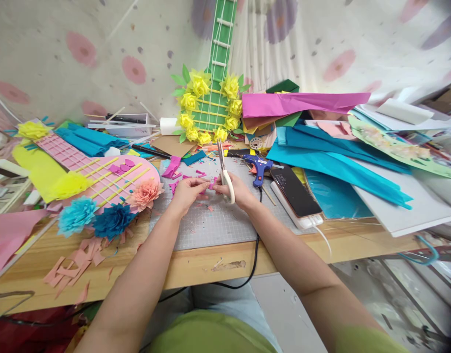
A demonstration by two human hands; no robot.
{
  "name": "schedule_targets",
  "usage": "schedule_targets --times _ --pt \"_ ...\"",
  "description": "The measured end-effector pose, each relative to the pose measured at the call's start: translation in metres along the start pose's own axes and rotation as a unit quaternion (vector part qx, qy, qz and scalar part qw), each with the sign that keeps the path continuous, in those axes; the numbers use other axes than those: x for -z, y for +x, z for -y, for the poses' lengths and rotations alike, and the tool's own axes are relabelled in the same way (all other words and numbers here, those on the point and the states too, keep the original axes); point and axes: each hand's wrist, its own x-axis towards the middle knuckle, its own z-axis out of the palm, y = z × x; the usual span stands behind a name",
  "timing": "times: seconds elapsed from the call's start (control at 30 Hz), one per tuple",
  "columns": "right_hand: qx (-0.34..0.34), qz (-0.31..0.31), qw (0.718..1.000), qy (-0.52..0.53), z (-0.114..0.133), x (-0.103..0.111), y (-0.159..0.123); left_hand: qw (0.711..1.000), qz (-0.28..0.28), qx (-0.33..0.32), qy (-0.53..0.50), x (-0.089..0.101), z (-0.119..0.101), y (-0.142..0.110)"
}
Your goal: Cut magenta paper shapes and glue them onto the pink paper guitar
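Over the grey cutting mat [206,235] my two hands meet, fingertips close together. My left hand [188,193] is closed in a pinch at a small magenta paper piece [212,183]. White-handled scissors [228,185] rest in my right hand [238,190], blades pointing up and away from me. Fingertips of that hand also reach the magenta piece; its exact shape is partly hidden. Magenta scraps [172,167] lie on the mat just beyond my left hand.
A pink paper guitar with flowers [111,184] lies at left; a green one [220,105] stands behind. A blue glue gun [260,166], a phone [295,191] and blue paper [343,166] are at right. Peach scraps [76,262] lie near the table's front edge.
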Motion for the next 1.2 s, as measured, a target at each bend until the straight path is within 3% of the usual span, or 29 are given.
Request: schedule_targets --times 0.17,0.47,0.63,0.8,0.9,1.0,1.1,1.2 --pt "0.052 -0.009 0.998 -0.028 -0.007 0.0 0.001 1.0 -0.016 -0.004 0.005 -0.001 -0.001 0.001" --pt "0.027 -0.031 0.999 -0.009 -0.011 0.002 0.005 1.0 -0.022 0.014 -0.003 -0.001 -0.001 0.001" --pt "0.016 -0.092 0.995 -0.044 -0.021 0.007 0.014 0.998 -0.049 -0.028 0.014 -0.001 -0.001 0.002" --pt "0.002 -0.19 0.961 -0.203 -0.02 0.024 0.016 0.998 -0.042 -0.037 -0.009 0.0 -0.009 -0.002" --pt "-0.02 -0.225 0.929 -0.294 -0.017 0.034 0.015 0.998 -0.03 -0.054 -0.029 0.004 -0.024 -0.005" --pt "-0.042 -0.221 0.913 -0.34 -0.017 0.04 0.016 0.994 -0.049 -0.092 -0.034 0.013 -0.051 -0.009" --pt "-0.048 -0.208 0.905 -0.367 -0.017 0.039 0.016 0.988 -0.084 -0.131 0.014 0.033 -0.082 -0.01" --pt "-0.047 -0.191 0.901 -0.388 -0.014 0.036 0.014 0.975 -0.115 -0.137 0.136 0.064 -0.109 -0.008"
